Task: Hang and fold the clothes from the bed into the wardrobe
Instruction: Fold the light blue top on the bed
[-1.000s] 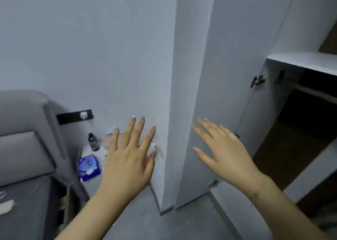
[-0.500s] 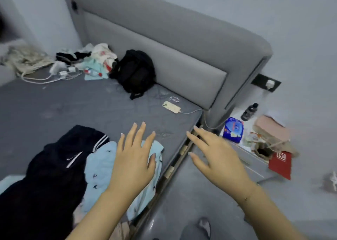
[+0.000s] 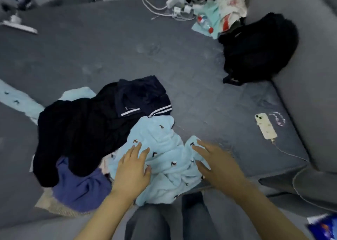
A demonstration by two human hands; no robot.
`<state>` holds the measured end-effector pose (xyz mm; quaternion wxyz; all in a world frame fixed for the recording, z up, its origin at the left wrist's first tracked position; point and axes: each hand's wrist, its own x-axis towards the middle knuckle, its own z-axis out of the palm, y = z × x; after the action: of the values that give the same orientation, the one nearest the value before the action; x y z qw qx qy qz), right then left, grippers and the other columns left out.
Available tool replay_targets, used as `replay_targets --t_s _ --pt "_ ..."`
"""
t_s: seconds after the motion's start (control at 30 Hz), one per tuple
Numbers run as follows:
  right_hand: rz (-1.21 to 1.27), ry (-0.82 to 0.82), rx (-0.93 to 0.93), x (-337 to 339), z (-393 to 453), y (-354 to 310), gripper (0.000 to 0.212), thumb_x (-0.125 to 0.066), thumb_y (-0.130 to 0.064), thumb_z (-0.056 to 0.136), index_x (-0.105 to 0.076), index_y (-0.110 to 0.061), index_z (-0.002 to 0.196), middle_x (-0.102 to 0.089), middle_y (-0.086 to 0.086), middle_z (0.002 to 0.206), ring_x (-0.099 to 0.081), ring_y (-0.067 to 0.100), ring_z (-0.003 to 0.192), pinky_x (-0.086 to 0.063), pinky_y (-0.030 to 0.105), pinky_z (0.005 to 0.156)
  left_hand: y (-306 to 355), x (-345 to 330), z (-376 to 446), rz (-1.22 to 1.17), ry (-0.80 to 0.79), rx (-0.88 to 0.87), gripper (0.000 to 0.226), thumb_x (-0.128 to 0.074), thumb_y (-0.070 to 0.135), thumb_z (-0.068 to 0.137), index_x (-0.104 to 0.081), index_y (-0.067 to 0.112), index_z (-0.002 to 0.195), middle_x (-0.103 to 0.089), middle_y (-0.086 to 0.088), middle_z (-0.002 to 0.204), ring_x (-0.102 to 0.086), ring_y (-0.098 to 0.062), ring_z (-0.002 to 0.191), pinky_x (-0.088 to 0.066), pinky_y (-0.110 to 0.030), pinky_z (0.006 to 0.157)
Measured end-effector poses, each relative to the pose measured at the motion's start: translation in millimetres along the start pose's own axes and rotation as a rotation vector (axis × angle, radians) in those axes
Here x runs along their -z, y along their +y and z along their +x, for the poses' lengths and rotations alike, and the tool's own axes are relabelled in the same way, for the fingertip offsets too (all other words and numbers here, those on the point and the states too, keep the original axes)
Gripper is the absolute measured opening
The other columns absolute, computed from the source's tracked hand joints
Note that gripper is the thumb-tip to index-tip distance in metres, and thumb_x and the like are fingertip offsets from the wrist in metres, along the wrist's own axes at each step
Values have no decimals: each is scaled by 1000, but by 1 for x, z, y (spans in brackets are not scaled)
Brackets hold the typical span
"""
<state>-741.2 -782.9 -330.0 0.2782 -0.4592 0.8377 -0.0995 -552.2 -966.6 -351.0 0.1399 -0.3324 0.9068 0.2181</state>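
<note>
A grey bed (image 3: pixel 164 53) fills the view, its padded grey headboard (image 3: pixel 310 75) along the right; a heap of clothes lies at the near edge, a light-blue printed garment (image 3: pixel 164 148) beside a navy white-striped top (image 3: pixel 142 97) and a purple piece (image 3: pixel 80 188); the left hand (image 3: pixel 131 172) and right hand (image 3: pixel 217 165) are over the blue garment, fingers spread, grasping nothing, perhaps touching it; a black backpack (image 3: pixel 259 46) and a charging phone (image 3: pixel 265 127) lie farther off.

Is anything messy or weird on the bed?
Yes. The clothes pile lies crumpled near the bed's edge, unfolded. A phone sits on the mattress, plugged into a cable, and chargers, a bottle and bags clutter the far corner.
</note>
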Motion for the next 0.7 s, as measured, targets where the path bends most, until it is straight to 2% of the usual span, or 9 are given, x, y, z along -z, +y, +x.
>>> replay_targets --t_s 0.17,0.27,0.37,0.43,0.5,0.57,0.63,0.7 --pt "49 -159 95 -42 91 38 52 -52 -35 99 -36 -23 147 -31 -3 155 -34 16 140 -24 26 115 -20 -58 46 -111 -35 172 62 -53 35 95 -28 28 151 -15 -1 162 -17 -20 147 -22 -34 117" --pt "81 -345 102 -89 130 59 64 -56 -38 97 -25 -25 151 -19 -3 160 -23 14 144 -19 24 116 -38 -102 79 -181 -140 221 67 -59 34 93 -27 28 152 -10 -1 163 -17 -20 147 -22 -37 117" --pt "101 -507 63 -145 142 77 85 -63 -47 90 -9 -32 154 0 -4 163 -8 19 148 -21 38 118 -55 -149 107 -163 -339 229 88 -66 49 86 -13 32 154 13 -3 163 1 -24 150 -13 -54 119" --pt "49 -554 36 -180 143 84 89 -62 -51 88 -6 -33 154 1 -3 163 -8 21 147 -25 43 116 -59 -175 119 -118 -375 252 90 -71 49 82 -17 29 151 17 -4 162 6 -28 149 -8 -61 116" --pt "-55 -452 22 -206 146 87 71 -56 -49 92 -21 -31 152 -20 0 158 -29 20 138 -35 39 105 -62 -190 123 -132 -189 254 57 -72 38 84 -45 22 132 -9 -10 161 -19 -32 145 -22 -61 113" --pt "-7 -249 19 -216 152 87 43 -51 -43 97 -46 -27 137 -48 -3 136 -51 17 115 -38 33 90 -70 -193 125 -162 77 245 17 -69 18 88 -61 11 101 -45 -13 141 -50 -36 118 -42 -51 93" --pt "214 -105 -7 -209 157 85 25 -54 -28 99 -60 -17 119 -63 0 111 -59 14 93 -39 24 80 -84 -185 127 -163 203 222 7 -66 3 86 -61 7 88 -58 -11 116 -59 -35 93 -38 -37 74" --pt "495 -1 -79 -190 159 84 11 -57 -17 97 -63 -14 106 -65 -3 87 -56 2 74 -40 10 67 -95 -175 129 -194 184 147 8 -67 2 87 -62 4 93 -58 -11 111 -60 -34 90 -40 -34 69"
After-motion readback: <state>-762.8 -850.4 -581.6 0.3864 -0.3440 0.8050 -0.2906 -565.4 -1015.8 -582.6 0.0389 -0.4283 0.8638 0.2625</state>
